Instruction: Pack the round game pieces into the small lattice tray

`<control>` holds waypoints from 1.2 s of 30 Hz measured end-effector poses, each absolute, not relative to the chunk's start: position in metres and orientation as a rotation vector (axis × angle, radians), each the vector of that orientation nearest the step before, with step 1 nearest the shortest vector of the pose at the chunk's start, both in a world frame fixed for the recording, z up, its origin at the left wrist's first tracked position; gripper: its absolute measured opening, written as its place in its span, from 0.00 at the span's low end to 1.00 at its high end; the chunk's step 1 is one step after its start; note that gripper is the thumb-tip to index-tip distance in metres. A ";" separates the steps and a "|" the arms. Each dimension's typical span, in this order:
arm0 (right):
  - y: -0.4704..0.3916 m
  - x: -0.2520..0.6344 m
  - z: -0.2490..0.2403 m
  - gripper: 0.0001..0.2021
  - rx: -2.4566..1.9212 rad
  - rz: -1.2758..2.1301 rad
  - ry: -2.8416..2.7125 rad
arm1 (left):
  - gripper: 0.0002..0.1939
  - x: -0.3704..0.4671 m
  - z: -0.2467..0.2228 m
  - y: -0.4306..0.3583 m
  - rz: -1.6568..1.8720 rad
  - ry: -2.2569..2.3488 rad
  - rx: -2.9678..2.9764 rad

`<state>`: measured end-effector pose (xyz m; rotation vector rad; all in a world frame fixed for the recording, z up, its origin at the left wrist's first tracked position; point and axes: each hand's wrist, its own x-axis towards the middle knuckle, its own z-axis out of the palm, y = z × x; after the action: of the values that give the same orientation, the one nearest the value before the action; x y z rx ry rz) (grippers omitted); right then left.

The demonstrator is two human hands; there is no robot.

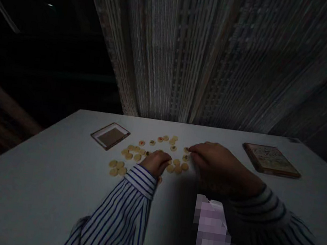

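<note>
Round, pale wooden xiangqi pieces lie spread over the middle of a white table (60, 172). Some are face up with red or dark characters, such as one dark-marked piece (173, 148); others show plain backs. My left hand (155, 163) is closed low over the spread, its thumb and finger pinched at the edge of a piece (169, 162) that they partly cover. Farther right, my right hand (214, 161) has its fingertips closed on a dark-marked piece (186, 149). Just below it lies another marked piece (185, 157).
A group of plain-backed pieces (118, 165) sits left of my left sleeve. An open, shallow box part (110, 135) lies at the back left, and a flat wooden box with a patterned top (271, 160) at the right. Behind the table hangs a string curtain (179, 59).
</note>
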<state>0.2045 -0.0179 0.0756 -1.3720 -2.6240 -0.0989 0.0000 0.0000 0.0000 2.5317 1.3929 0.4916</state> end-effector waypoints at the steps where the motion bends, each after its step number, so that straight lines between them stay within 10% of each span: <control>1: -0.019 0.205 0.076 0.17 -1.372 -0.099 -2.625 | 0.11 0.001 0.000 0.000 0.491 1.400 2.528; 36: -0.025 0.204 0.079 0.15 -1.312 -0.155 -2.576 | 0.12 0.007 0.018 -0.026 1.474 1.278 2.410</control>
<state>0.2044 -0.0253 0.0792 -1.3124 -2.5761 -0.1552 0.0070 -0.0256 0.0177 2.4096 1.2783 1.4740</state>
